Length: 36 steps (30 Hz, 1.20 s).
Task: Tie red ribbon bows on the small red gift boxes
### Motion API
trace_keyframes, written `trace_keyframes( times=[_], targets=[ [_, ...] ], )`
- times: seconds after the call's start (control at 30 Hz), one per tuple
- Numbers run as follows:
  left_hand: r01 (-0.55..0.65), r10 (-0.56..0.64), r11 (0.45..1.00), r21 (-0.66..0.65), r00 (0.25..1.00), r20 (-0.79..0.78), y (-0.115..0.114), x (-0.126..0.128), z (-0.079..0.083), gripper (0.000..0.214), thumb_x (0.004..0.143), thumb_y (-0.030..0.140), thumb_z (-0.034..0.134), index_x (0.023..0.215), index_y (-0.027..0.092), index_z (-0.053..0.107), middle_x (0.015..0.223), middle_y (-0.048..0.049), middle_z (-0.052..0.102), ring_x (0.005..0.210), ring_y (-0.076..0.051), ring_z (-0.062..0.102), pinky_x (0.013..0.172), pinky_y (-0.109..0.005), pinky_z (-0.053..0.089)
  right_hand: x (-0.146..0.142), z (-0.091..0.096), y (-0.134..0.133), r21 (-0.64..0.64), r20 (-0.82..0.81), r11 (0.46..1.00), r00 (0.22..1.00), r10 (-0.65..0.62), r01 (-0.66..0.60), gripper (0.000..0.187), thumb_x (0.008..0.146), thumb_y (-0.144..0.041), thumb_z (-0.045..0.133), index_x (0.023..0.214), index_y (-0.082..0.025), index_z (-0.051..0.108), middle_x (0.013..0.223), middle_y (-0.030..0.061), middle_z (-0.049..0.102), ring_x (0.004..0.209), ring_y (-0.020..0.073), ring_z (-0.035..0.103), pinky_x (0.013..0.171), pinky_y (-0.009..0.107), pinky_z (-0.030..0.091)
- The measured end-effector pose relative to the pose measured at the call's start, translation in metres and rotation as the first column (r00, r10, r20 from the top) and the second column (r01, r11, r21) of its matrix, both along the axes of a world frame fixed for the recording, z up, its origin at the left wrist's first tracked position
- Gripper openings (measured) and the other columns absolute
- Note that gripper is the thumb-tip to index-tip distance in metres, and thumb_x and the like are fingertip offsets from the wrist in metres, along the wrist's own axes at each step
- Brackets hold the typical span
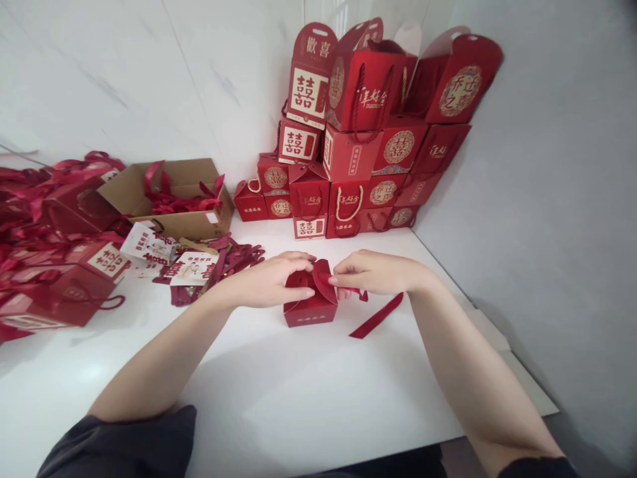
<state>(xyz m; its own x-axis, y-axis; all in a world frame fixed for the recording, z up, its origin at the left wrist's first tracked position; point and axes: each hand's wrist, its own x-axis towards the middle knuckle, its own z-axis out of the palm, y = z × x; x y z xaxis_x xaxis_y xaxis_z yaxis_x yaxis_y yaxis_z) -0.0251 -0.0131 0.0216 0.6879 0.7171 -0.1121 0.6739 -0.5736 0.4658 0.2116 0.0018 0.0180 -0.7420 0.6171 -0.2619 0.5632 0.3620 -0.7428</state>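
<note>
A small red gift box [311, 313] stands upright on the white table in front of me, its curved top flaps partly raised. My left hand [273, 279] rests against the box's left and top side, thumb over the near edge and fingers behind. On the right, my right hand [365, 272] pinches a dark red ribbon [354, 290] at the box's raised right flap. Another stretch of red ribbon [377, 317] lies on the table to the right of the box; whether it joins the pinched one is hidden.
Stacked red gift boxes [368, 156] stand against the wall at the back. An open cardboard box [189, 226] with ribbons is at back left, near printed cards [193, 267] and a pile of dark red straps [233, 259]. Ribboned red boxes [74, 285] crowd the far left.
</note>
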Motion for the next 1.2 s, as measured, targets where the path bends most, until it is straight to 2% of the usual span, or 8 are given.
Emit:
trace_keyframes(
  times=[0.3,0.43,0.57,0.77,0.9,1.0,1.1,1.2],
  targets=[
    [-0.178,0.177,0.984,-0.006,0.971,0.160,0.005,0.003,-0.006,0.025,0.088,0.037,0.048,0.088,0.022,0.068,0.125,-0.0036,0.060,0.111,-0.020,0.057,0.098,-0.035,0.043,-0.002,-0.007,0.001,0.092,-0.032,0.992,0.996,-0.087,0.089,0.036,0.090,-0.050,0.044,0.077,-0.019,0.060,0.074,0.0017,0.066,0.062,0.0141,0.057,0.058,0.026,0.042],
    [-0.240,0.217,0.964,0.109,0.957,0.193,-0.003,0.000,0.007,0.022,0.087,0.035,0.051,0.087,0.022,0.068,0.130,-0.0038,0.056,0.105,-0.020,0.059,0.090,-0.033,0.047,-0.014,-0.016,0.004,0.254,-0.304,0.917,0.925,-0.226,0.308,0.026,0.092,-0.043,0.044,0.097,-0.022,0.058,0.099,0.0036,0.067,0.088,0.0182,0.061,0.079,0.031,0.046],
    [-0.254,0.207,0.946,0.200,0.951,0.229,-0.012,-0.002,0.020,0.023,0.089,0.035,0.049,0.091,0.022,0.068,0.130,-0.0036,0.054,0.096,-0.017,0.061,0.070,-0.025,0.050,-0.029,-0.026,0.007,0.216,-0.511,0.955,0.857,-0.066,0.203,0.026,0.093,-0.031,0.044,0.117,-0.025,0.052,0.121,0.0046,0.062,0.114,0.0186,0.055,0.097,0.034,0.041],
    [-0.263,0.217,0.912,0.315,0.960,0.175,-0.017,0.000,0.024,0.029,0.088,0.044,0.050,0.102,0.023,0.063,0.119,-0.0051,0.059,0.100,-0.021,0.059,0.081,-0.031,0.047,-0.026,-0.030,0.010,0.132,-0.517,0.975,0.851,-0.088,0.181,0.026,0.087,-0.027,0.055,0.113,-0.024,0.054,0.085,-0.0002,0.064,0.081,0.0161,0.061,0.077,0.031,0.049],
    [-0.323,0.347,0.914,0.243,0.936,-0.059,-0.025,0.007,0.017,0.068,0.070,0.064,0.062,0.125,0.027,0.049,0.116,-0.0071,0.059,0.091,-0.028,0.061,0.067,-0.033,0.046,-0.017,-0.027,0.012,-0.044,-0.565,0.984,0.808,-0.165,0.170,0.033,0.085,-0.027,0.059,0.117,-0.024,0.051,0.081,-0.0008,0.061,0.068,0.0134,0.059,0.063,0.027,0.050],
    [-0.356,0.379,0.914,0.197,0.920,-0.099,-0.027,0.008,0.012,0.069,0.070,0.061,0.062,0.126,0.024,0.046,0.118,-0.0099,0.058,0.091,-0.029,0.062,0.064,-0.033,0.045,-0.016,-0.023,0.010,-0.086,-0.643,0.987,0.749,-0.159,0.136,0.029,0.086,-0.025,0.059,0.113,-0.024,0.051,0.081,-0.0009,0.061,0.071,0.0129,0.059,0.066,0.027,0.049],
    [-0.350,0.356,0.933,0.084,0.931,-0.079,-0.021,0.002,0.013,0.054,0.077,0.051,0.057,0.122,0.021,0.048,0.101,-0.0085,0.065,0.086,-0.025,0.063,0.062,-0.030,0.043,-0.018,-0.018,0.006,-0.001,-0.681,0.993,0.727,-0.089,0.121,0.011,0.088,-0.021,0.054,0.099,-0.022,0.058,0.084,0.0000,0.060,0.076,0.0125,0.058,0.071,0.027,0.048],
    [-0.332,0.328,0.940,-0.075,0.943,-0.062,-0.011,-0.009,0.017,0.054,0.079,0.045,0.055,0.127,0.021,0.046,0.086,-0.0049,0.066,0.074,-0.020,0.062,0.058,-0.027,0.043,-0.018,-0.014,0.003,0.134,-0.586,0.984,0.810,-0.016,0.117,0.019,0.088,-0.015,0.048,0.086,-0.019,0.066,0.089,0.0017,0.061,0.079,0.0128,0.058,0.074,0.027,0.047]
  ],
)
